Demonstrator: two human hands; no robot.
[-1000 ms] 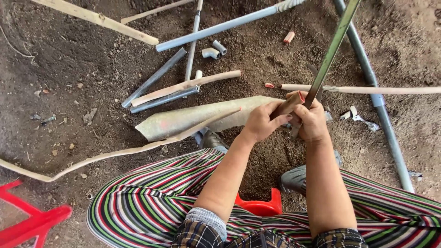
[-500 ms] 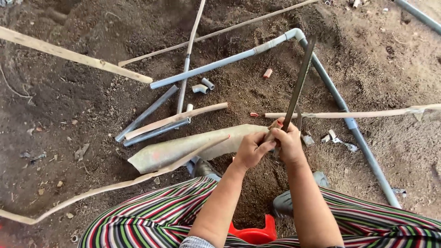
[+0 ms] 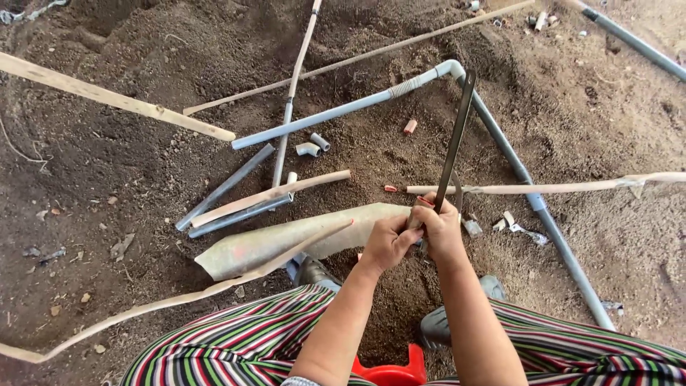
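Note:
My left hand (image 3: 389, 241) and my right hand (image 3: 441, 230) are clasped together around the lower end of a long dark flat metal blade (image 3: 456, 139) that stands nearly upright over the dirt. A small red piece shows at the top of the grip. Just left of my hands lies a wide pale split pipe piece (image 3: 286, 239) on the ground. A thin pale stick (image 3: 543, 188) runs to the right from beside the blade. My striped skirt (image 3: 229, 350) fills the lower part of the view.
Long grey pipes joined by an elbow (image 3: 451, 69) cross the dirt behind the blade. Short grey pipe lengths (image 3: 227, 185), small pipe fittings (image 3: 309, 148), wooden sticks (image 3: 107, 94) and a curved strip (image 3: 179, 297) lie about. A red plastic stool (image 3: 393, 372) shows below.
The view has shifted, so hands and blade sit lower and more central. The blade now stands more upright. Both hands keep their hold on it.

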